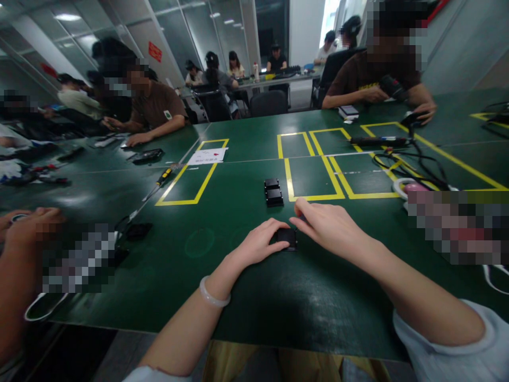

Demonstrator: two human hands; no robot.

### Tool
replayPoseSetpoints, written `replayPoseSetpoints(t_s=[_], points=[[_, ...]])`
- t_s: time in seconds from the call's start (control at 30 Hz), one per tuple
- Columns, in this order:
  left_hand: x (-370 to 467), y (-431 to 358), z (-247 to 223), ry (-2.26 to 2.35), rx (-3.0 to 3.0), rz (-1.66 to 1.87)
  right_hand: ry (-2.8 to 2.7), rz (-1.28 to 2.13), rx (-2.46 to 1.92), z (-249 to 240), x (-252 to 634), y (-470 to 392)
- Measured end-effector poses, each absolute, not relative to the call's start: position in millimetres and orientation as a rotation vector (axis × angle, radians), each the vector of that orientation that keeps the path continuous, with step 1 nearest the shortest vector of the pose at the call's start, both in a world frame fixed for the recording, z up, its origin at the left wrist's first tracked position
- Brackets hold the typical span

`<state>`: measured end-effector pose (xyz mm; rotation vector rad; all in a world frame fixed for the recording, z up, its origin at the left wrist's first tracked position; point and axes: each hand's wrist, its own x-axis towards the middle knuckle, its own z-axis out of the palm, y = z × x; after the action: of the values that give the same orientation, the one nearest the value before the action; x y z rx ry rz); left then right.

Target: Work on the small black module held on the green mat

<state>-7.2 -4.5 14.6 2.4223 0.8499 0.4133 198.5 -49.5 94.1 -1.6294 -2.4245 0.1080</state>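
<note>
Workshop, tape-marked green worktable [318, 297], seated co-workers [159, 103]

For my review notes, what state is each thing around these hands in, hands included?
Left hand: closed on the near black block
Right hand: fingers curled; grip contents unclear
Near black block: held at the table
Far black blocks: lying in line, untouched
White sheet: lying flat
Bracelet: worn on the left wrist

We see glossy green tabletop [338, 297], plastic-looking black piece [287, 241] at 5 o'clock, paper sheet [207, 156] at 10, cloth sleeve [449, 339] at 4.
</note>
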Motion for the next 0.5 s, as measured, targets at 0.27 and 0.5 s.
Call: replayPoseSetpoints(t_s=[0.27,0.5], points=[[-8.0,-5.2,15.9,0.838,2.407,0.429,-2.426,0.111,-1.599,92.0,200.9,-48.1],[-8.1,-4.5,13.5,0.844,2.406,0.435,-2.415,0.086,-1.598,92.1,199.9,-48.4]])
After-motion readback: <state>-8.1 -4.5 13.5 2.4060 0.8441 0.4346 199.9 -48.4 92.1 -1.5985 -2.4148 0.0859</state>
